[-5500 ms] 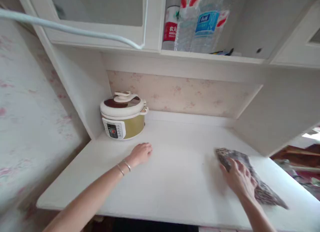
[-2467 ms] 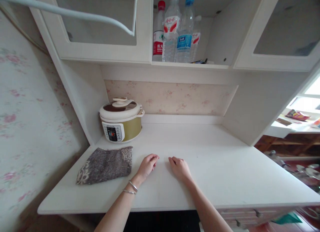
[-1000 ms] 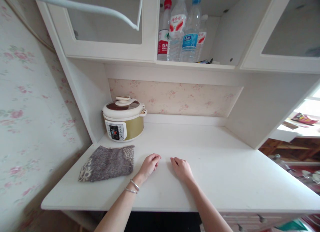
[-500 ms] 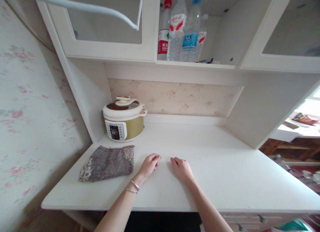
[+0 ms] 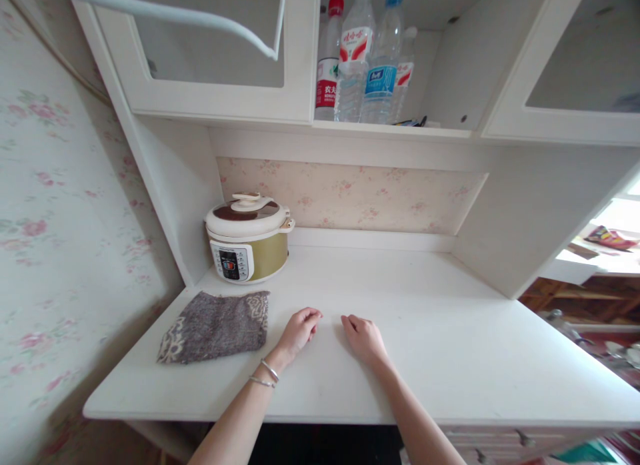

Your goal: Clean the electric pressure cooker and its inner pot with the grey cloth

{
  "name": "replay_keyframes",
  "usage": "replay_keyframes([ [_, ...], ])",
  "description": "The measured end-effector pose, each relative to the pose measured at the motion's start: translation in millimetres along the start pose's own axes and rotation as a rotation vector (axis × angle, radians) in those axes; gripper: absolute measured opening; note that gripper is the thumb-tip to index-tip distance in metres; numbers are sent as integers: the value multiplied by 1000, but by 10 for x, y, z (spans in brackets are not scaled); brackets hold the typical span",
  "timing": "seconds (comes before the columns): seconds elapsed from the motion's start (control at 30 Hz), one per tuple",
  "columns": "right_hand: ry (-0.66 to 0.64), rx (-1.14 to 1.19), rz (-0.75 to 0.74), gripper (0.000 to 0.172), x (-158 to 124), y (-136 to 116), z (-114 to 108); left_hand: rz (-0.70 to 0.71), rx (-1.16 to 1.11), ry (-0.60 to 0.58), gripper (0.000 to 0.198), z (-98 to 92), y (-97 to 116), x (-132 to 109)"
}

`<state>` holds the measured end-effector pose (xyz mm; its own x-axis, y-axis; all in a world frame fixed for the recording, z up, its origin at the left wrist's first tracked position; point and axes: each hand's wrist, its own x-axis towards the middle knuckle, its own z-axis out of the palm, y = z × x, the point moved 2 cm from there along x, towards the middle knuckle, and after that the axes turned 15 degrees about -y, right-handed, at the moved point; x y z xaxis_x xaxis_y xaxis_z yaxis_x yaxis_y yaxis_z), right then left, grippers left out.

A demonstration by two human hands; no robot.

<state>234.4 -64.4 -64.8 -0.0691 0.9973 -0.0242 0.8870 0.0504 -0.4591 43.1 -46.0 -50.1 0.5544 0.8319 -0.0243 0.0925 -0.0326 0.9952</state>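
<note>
My left hand (image 5: 300,331) rests on the white desk (image 5: 450,331) with its fingers curled in, and nothing shows in it. Two silver bangles (image 5: 266,373) circle that wrist. A short gap to the right, my right hand (image 5: 364,338) lies on the same surface, also loosely closed; its inner fingers are partly hidden, and no object is visible there. Left of my left hand, apart from it, a folded grey-brown cloth (image 5: 220,328) with pale flower patterns lies flat. Behind the cloth stands a green and white electric pressure cooker (image 5: 250,241) with its lid on.
Overhead, an open cabinet shelf (image 5: 450,133) holds several plastic bottles (image 5: 355,58). A white bar (image 5: 165,13) crosses the upper left. Side panels (image 5: 545,205) bound the desk, and drawers (image 5: 500,443) sit under its front right edge.
</note>
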Motion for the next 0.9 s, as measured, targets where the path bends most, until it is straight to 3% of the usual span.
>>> replay_keyframes([
  [0.9,-23,-12,18,47,-18,-35,-31,-20,-20,5,34,7,25,-9],
])
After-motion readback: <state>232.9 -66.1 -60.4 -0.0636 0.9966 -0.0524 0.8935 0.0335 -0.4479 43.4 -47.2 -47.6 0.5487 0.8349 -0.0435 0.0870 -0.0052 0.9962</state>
